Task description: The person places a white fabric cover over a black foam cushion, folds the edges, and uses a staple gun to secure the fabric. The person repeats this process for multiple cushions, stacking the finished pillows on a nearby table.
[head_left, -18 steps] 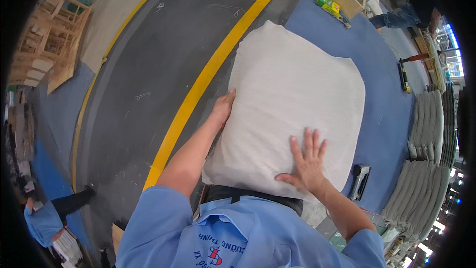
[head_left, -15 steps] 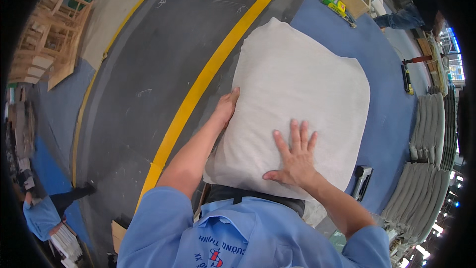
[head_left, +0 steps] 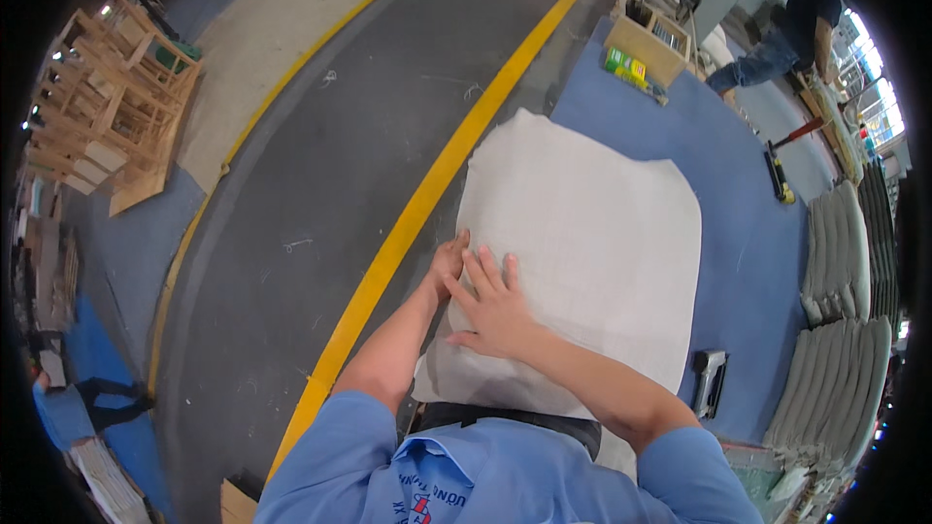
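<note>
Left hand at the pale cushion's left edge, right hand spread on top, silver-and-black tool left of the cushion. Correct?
Wrong side: the head view shows the silver-and-black tool right of the pale cushion. Left hand at its left edge, right hand spread on top: correct.

My left hand [head_left: 449, 266], one: turned on edge, partly out of sight. My left forearm [head_left: 398, 354], one: bare, angled forward and rightward. My right hand [head_left: 497, 318], one: palm down, fingers [head_left: 489, 277] fanned, thumb [head_left: 468, 340] set apart, pointing left. My right forearm [head_left: 592, 374], one: bare, slanting forward and leftward. Spacing: right fingertips just beside the left hand; contact unclear.
</note>
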Demonstrator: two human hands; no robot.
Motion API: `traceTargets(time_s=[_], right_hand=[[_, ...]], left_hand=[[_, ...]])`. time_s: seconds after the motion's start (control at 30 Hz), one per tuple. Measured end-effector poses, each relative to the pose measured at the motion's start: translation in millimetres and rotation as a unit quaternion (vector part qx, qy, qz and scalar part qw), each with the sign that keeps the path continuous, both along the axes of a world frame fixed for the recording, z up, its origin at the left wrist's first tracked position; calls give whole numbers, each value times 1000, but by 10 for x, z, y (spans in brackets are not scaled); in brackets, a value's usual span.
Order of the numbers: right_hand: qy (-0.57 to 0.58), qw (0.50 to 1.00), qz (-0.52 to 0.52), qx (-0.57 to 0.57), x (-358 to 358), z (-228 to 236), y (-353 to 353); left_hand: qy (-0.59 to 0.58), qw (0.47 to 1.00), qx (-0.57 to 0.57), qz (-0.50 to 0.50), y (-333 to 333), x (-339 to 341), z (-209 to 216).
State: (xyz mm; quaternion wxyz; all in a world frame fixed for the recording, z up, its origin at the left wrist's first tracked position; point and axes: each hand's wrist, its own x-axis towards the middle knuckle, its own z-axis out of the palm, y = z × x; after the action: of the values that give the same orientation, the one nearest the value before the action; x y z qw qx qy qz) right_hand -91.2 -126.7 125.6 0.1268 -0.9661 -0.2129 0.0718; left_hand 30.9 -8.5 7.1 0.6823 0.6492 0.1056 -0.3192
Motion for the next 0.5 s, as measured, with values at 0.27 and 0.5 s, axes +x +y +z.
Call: traceTargets(time_s=[0.27,0.5], right_hand=[[18,982,-150,-110,-565,299,-1545],[40,989,-109,-92,-265,83,-865]], left_hand=[[46,995,-87,28,1,-162,-310],[124,982,-142,6,-17,-367,-238]])
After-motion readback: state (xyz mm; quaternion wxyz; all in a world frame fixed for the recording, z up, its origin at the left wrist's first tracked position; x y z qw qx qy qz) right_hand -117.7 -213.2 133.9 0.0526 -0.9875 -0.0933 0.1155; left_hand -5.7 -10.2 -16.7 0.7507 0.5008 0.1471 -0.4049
